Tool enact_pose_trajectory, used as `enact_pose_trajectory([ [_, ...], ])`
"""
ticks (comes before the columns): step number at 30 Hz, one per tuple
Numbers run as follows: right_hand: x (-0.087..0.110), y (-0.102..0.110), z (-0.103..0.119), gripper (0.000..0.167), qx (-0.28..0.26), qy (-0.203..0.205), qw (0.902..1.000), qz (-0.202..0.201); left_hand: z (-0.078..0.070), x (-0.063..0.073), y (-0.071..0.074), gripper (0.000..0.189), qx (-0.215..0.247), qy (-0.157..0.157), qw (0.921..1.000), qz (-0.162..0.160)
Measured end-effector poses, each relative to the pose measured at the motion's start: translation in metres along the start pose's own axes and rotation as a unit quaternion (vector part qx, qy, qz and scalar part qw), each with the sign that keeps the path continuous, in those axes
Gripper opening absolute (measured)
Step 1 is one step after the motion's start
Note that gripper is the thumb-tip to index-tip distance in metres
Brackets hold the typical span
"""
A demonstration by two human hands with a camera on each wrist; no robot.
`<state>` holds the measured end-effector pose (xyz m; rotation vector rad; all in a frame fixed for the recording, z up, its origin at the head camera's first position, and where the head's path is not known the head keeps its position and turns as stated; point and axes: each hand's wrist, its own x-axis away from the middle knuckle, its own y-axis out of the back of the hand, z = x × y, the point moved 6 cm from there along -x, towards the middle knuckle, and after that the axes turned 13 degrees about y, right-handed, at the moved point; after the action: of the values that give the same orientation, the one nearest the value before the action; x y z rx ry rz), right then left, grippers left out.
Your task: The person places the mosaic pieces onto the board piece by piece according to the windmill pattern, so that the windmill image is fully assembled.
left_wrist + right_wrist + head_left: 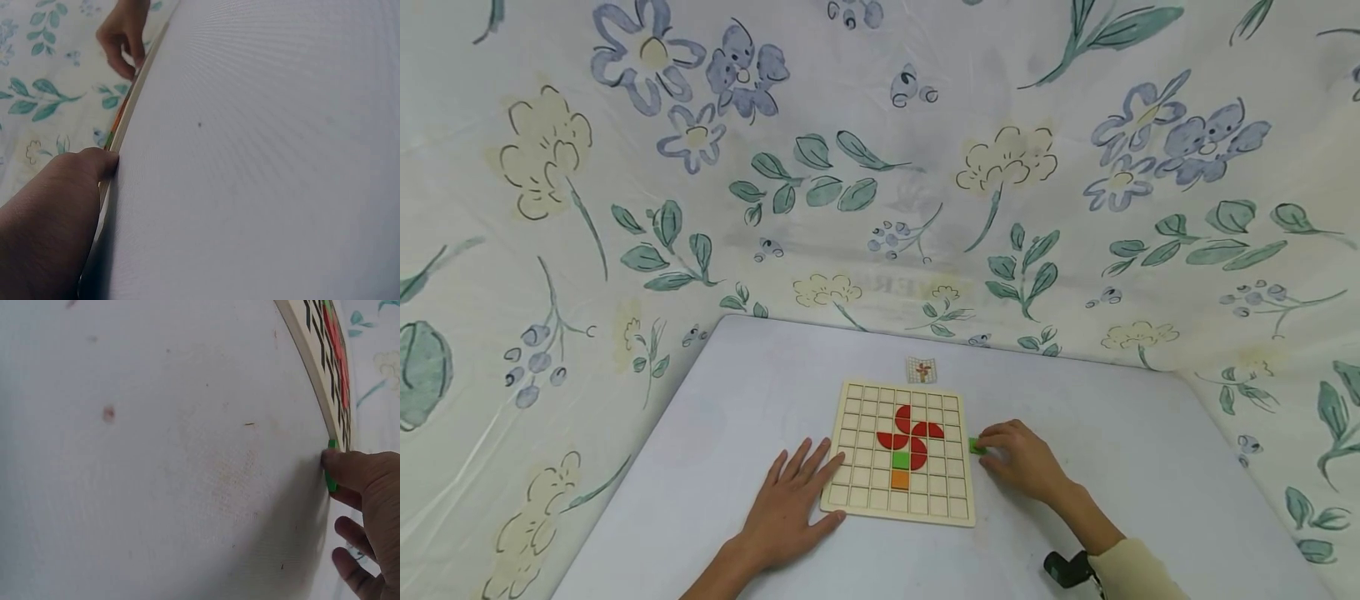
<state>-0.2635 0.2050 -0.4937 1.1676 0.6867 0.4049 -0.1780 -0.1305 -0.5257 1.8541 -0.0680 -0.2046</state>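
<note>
A square pale wooden grid board (937, 484) lies on the table. Red rounded pieces (917, 452) form a pinwheel in its cells, with a green square (900, 460) and an orange square (900, 480) in one column below. My left hand (786, 510) is spread flat at the board's left edge, fingertips over the rim and thumb at the near corner. Just beyond the right edge, my right hand (1024, 462) pinches a small green piece (331, 481) between thumb and fingers. In the left wrist view, the left thumb (103, 164) touches the board's side.
Behind the board lies a small card (921, 370) with a printed pinwheel on a grid. A black object (1066, 570) sits by the right sleeve (1131, 571). Flowered cloth (865, 242) rises behind the white table (760, 367) and on both sides.
</note>
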Motion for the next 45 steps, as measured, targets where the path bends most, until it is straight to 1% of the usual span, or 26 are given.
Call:
enact_pose_trajectory([
  [5, -0.004, 0.001, 0.003, 0.015, 0.019, 0.003, 0.9998, -0.003, 0.001, 0.0, 0.001, 0.077, -0.003, -0.001, 1.0, -0.004],
  [9, -0.006, 0.003, 0.006, 0.015, 0.042, 0.017, 0.9988, -0.022, 0.001, 0.0, 0.002, 0.077, -0.002, -0.003, 0.9999, -0.012],
  [12, -0.005, 0.006, 0.008, 0.018, 0.048, 0.02, 0.9978, -0.042, 0.0, 0.0, 0.002, 0.077, 0.004, -0.005, 0.9999, -0.013],
  [16, -0.004, 0.009, 0.011, 0.019, 0.03, 0.015, 0.9979, -0.056, -0.001, 0.0, 0.002, 0.076, 0.004, -0.005, 0.9999, -0.01],
  [20, -0.007, 0.011, 0.017, 0.016, 0.008, 0.023, 0.9983, -0.052, -0.001, 0.0, 0.001, 0.077, -0.002, -0.005, 0.9999, -0.013],
  [27, -0.016, 0.015, 0.038, 0.015, -0.019, 0.062, 0.9961, -0.059, 0.0, -0.001, 0.001, 0.077, -0.004, -0.005, 0.9999, -0.012],
  [31, -0.021, 0.013, 0.054, 0.016, -0.029, 0.097, 0.9933, -0.054, 0.0, -0.001, 0.0, 0.076, -0.004, -0.006, 1.0, -0.005],
  [36, -0.028, 0.008, 0.074, 0.014, -0.027, 0.142, 0.9882, -0.05, 0.0, -0.001, 0.0, 0.076, -0.004, -0.005, 1.0, 0.0],
  [41, -0.031, -0.001, 0.091, 0.011, -0.053, 0.161, 0.9846, -0.042, -0.001, -0.001, 0.0, 0.077, 0.001, -0.004, 1.0, 0.001],
  [45, -0.032, -0.007, 0.105, 0.009, -0.068, 0.183, 0.9795, -0.05, 0.0, -0.001, 0.001, 0.077, 0.004, -0.006, 1.0, -0.001],
])
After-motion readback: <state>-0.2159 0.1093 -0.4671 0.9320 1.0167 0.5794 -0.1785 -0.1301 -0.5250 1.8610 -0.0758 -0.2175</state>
